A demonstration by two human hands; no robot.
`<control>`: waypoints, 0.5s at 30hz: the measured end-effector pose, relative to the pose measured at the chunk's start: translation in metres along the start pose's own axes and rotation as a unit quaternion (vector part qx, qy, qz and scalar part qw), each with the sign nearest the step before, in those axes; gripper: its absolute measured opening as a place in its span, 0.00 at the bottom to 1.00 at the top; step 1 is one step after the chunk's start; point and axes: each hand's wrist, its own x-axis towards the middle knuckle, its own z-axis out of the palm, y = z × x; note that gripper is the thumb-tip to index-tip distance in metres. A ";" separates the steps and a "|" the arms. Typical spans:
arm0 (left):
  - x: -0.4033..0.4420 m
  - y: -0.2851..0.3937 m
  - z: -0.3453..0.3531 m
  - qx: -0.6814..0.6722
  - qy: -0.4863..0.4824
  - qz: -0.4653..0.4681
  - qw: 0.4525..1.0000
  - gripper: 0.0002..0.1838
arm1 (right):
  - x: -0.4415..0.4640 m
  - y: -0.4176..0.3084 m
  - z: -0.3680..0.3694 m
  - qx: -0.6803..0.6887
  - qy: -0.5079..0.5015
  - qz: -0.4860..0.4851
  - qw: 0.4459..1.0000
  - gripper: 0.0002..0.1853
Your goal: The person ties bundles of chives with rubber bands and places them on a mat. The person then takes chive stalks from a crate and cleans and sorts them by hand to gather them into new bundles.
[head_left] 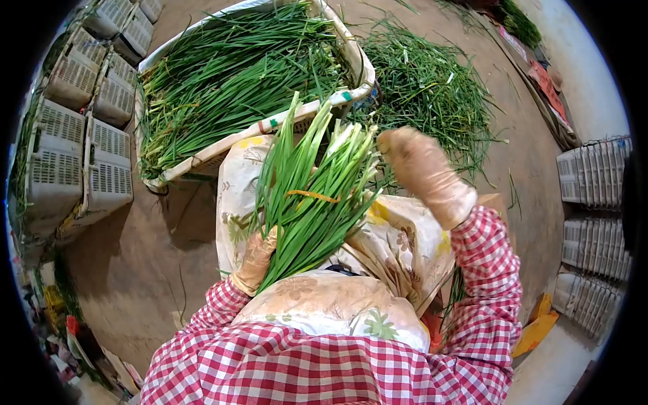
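A bunch of long green leafy stalks (310, 216) lies across my lap, its pale ends pointing up and away, with an orange band (312, 196) around part of it. My left hand (258, 260), in a tan glove, is wrapped round the lower left side of the bunch. Just right of the pale ends is my right hand (422, 169), also gloved and blurred by motion; its fingers are smeared and whether they hold anything is unclear.
Beyond my knees stands a large basket (233, 140) heaped with green stalks. Loose greens (428, 88) are piled on the floor to its right. White crates (108, 162) line the left side, and stacked crates (594, 172) stand at the right.
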 end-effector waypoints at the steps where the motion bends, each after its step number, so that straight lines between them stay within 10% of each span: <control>1: 0.000 -0.001 0.000 0.015 -0.002 -0.002 1.000 0.21 | 0.006 0.015 -0.009 -0.068 0.081 -0.057 0.993 0.07; 6: 0.001 -0.002 0.000 -0.047 -0.001 -0.018 0.999 0.21 | 0.030 0.003 -0.062 -0.308 0.073 0.136 0.939 0.09; 9: 0.004 0.005 0.001 0.049 -0.016 0.066 0.997 0.22 | 0.001 -0.025 -0.012 0.176 0.106 -0.027 0.978 0.15; 15: 0.020 -0.006 -0.021 -0.270 -0.114 -0.097 0.951 0.27 | -0.031 -0.087 0.047 -0.062 0.025 -0.160 0.985 0.07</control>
